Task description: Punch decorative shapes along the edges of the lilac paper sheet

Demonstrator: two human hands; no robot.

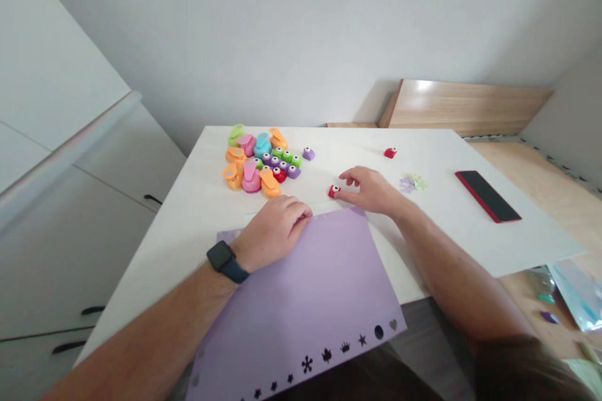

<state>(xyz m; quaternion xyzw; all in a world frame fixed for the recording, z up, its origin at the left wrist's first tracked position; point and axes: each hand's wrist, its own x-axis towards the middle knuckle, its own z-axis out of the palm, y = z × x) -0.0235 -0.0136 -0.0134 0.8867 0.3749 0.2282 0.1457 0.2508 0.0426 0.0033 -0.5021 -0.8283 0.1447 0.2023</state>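
Observation:
A large purple paper sheet point(310, 282) lies over the table's front edge. Shapes are cut along its near edge, among them a crown, stars, a leaf and a flower, with small holes along its far edge. My left hand point(275, 232), wearing a dark watch point(227, 262), has its fingers curled together at the sheet's far edge. A small red craft punch point(334, 191) with a white button sits just beyond the sheet. My right hand point(369, 190) reaches it from the right, thumb at its near side and index finger apart above; no firm grip shows.
Many colourful craft punches point(263, 163) cluster at the table's back left, a purple punch point(308, 153) beside them. Another red punch point(390, 153) stands back right. Small paper cut-outs point(414, 183) and a black slab with red edges point(488, 195) lie on the right.

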